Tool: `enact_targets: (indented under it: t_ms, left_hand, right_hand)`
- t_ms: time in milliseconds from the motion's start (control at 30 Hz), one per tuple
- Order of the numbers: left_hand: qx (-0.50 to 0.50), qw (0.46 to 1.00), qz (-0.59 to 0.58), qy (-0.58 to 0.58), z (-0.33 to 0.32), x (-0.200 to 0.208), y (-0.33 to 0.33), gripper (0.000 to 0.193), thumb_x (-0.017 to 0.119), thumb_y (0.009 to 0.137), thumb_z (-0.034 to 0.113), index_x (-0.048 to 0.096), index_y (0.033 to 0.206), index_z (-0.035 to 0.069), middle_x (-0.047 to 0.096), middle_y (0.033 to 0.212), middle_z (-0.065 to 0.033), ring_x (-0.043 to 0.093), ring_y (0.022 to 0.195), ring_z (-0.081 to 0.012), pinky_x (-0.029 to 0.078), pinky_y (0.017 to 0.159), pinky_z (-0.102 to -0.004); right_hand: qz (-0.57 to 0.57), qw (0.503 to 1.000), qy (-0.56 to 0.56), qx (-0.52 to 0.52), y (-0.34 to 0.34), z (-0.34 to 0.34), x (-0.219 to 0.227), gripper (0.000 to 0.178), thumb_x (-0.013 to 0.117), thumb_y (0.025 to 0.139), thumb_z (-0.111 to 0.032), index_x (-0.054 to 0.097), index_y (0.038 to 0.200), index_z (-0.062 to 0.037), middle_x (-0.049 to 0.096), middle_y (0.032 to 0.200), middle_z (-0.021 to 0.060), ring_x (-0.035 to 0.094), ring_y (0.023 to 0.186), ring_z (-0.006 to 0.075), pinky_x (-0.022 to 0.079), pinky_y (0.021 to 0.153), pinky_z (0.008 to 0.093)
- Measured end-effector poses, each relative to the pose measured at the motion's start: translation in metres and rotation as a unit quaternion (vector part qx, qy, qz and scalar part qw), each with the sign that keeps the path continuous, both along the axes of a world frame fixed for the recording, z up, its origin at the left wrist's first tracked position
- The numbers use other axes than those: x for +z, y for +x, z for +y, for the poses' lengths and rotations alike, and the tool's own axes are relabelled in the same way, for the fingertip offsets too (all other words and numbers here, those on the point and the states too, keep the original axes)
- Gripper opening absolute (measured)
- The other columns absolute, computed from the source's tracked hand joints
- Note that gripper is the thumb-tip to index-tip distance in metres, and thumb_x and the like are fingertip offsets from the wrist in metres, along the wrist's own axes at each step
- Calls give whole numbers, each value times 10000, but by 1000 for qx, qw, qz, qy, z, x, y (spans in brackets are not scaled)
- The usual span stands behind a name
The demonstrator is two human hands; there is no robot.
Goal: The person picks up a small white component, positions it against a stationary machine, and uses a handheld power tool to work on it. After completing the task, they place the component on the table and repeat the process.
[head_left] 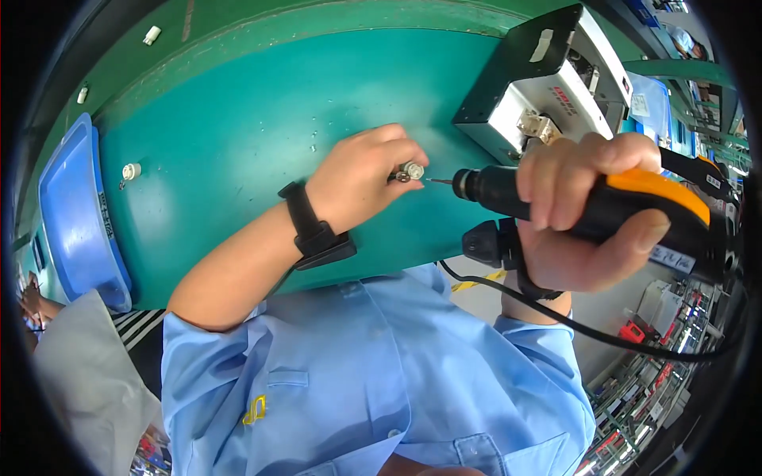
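My left hand (361, 174) is closed around a small white cylindrical part (413, 170), pinched between thumb and fingers over the green mat. Small dark metal pieces show beside the part, partly hidden by the fingers. My right hand (591, 198) grips a black and orange electric screwdriver (500, 190), lying nearly level. Its thin bit points left, its tip just short of the white part; I cannot tell whether they touch. Another white cylindrical part (132, 170), with a bit of metal at its side, sits on the mat at the left.
A blue plastic tray (75, 214) stands at the left edge. A black and silver box-shaped machine (528, 87) stands at the back right. The screwdriver's black cable (571, 321) loops past my right forearm. Small white pieces (152, 35) lie at the far left, and clear droplets or bits dot the mat.
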State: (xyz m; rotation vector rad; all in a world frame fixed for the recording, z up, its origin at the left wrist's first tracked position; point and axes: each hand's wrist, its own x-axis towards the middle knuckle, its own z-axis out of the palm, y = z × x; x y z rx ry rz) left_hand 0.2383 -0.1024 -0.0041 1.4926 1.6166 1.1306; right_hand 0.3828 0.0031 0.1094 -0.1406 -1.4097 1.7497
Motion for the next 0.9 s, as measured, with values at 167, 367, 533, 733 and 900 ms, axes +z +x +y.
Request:
enact_targets:
  t_ms: [167,367,533,733,900]
  left_hand:
    - [-7,1000,31,0,-1,0,-2,219,751,743,84,642,933,84,584,874,-73,608,770,-267,497,669,-387]
    - [-13,999,36,-5,-3,2,-3,198,746,753,105,648,923,73,587,881,-79,610,793,-270,501,697,-386]
    - [-12,999,37,-1,-2,3,-5,186,740,756,96,651,917,68,588,885,-86,611,806,-281,500,701,-395]
    - [-7,999,40,9,-4,5,-4,163,733,758,89,640,890,68,589,888,-103,609,830,-308,500,723,-414]
    - [12,993,96,64,0,5,-11,181,708,763,87,637,927,64,597,883,-122,610,796,-326,499,686,-414]
  right_hand:
    - [-100,993,39,-44,-12,-12,-4,502,530,918,-535,448,1020,-50,436,576,2,425,465,117,363,491,270]
    - [-148,985,81,-46,-20,-15,-9,475,558,913,-505,433,997,-54,445,569,5,432,453,120,382,483,274]
    - [-155,984,85,-9,-21,-17,-8,436,626,890,-423,436,985,-43,487,600,23,485,486,126,423,497,274]
    - [-107,994,27,14,-27,-17,-13,445,736,842,-335,448,982,-26,554,669,46,557,540,128,484,537,264]
    - [-30,994,70,-73,-13,-17,-16,551,634,878,-516,464,1084,-34,533,642,17,507,518,113,372,468,251]
